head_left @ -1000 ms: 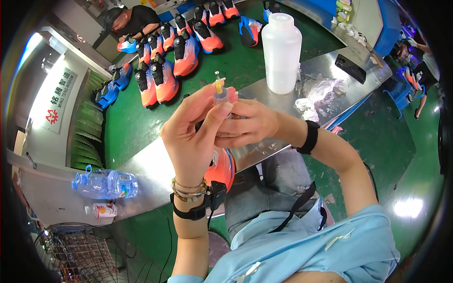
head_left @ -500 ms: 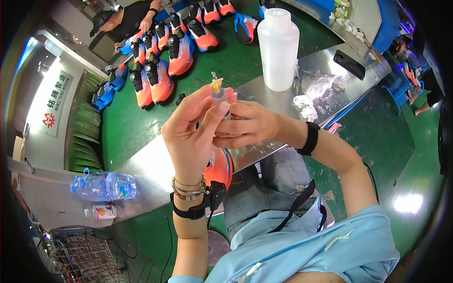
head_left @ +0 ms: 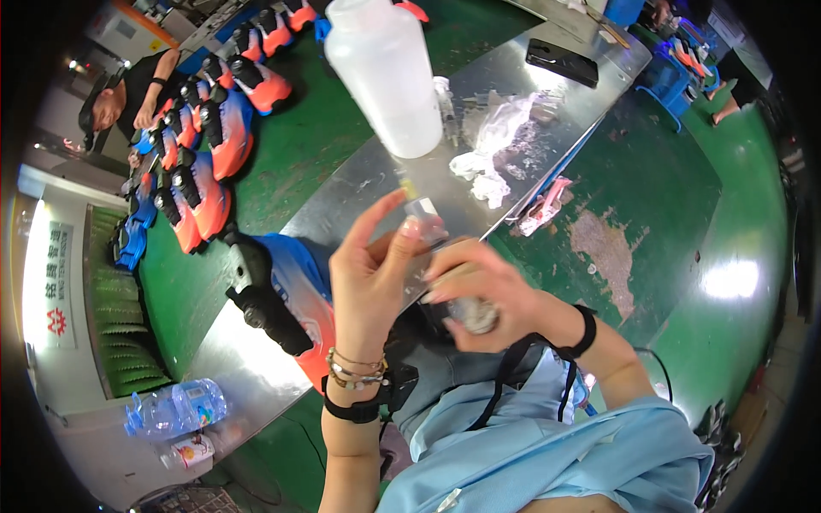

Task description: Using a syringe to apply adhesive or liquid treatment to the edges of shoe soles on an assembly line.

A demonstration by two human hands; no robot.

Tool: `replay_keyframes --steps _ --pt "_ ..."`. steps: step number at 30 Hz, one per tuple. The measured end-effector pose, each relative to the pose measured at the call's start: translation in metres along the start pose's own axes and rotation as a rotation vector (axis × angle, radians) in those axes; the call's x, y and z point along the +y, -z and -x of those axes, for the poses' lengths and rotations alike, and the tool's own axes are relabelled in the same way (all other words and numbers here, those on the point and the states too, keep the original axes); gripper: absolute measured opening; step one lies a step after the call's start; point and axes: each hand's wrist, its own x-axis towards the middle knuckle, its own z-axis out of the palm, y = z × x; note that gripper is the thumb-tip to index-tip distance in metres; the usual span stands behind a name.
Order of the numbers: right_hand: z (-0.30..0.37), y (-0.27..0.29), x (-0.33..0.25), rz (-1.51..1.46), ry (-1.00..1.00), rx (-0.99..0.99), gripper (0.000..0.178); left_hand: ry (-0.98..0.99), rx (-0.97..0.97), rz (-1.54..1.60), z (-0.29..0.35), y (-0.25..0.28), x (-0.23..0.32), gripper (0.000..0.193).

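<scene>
My left hand (head_left: pixel 376 261) pinches a translucent syringe-like tube (head_left: pixel 421 208) with a yellow tip pointing up and away from me. Close against its lower end is my right hand (head_left: pixel 487 299), fingers curled around a pale, rounded wad (head_left: pixel 475 315). Motion blurs the right fingers, and whether they touch the tube I cannot tell. Just left of my left wrist a blue-and-orange sports shoe (head_left: pixel 295 282) with black fastenings lies at the metal table's edge, partly behind my forearm.
A large white plastic bottle (head_left: pixel 385 81) stands on the metal table beyond my hands. Right of it lie crumpled white plastic (head_left: pixel 496 145) and a black phone (head_left: pixel 562 62). Several shoes (head_left: pixel 205 192) line the far left, near another person (head_left: pixel 137 98). A clear water bottle (head_left: pixel 184 406) lies lower left.
My view has swung right, so the table things appear further left. Both hands have come lower, and the right has slid down the tube, showing the pale wad. More of the near shoe shows.
</scene>
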Motion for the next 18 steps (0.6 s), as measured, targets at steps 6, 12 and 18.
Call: replay_keyframes --steps 6,12,18 --pt "0.037 0.082 0.018 -0.229 -0.174 0.505 0.033 -0.147 -0.034 -0.770 -0.023 -0.034 -0.025 0.038" --pt "0.042 0.111 0.024 -0.451 -0.242 0.598 0.035 -0.637 -0.101 -1.188 -0.089 -0.077 -0.049 0.024" --pt "0.063 0.110 0.028 -0.419 -0.361 0.653 0.038 -0.615 0.004 -1.248 -0.141 -0.082 -0.047 0.019"
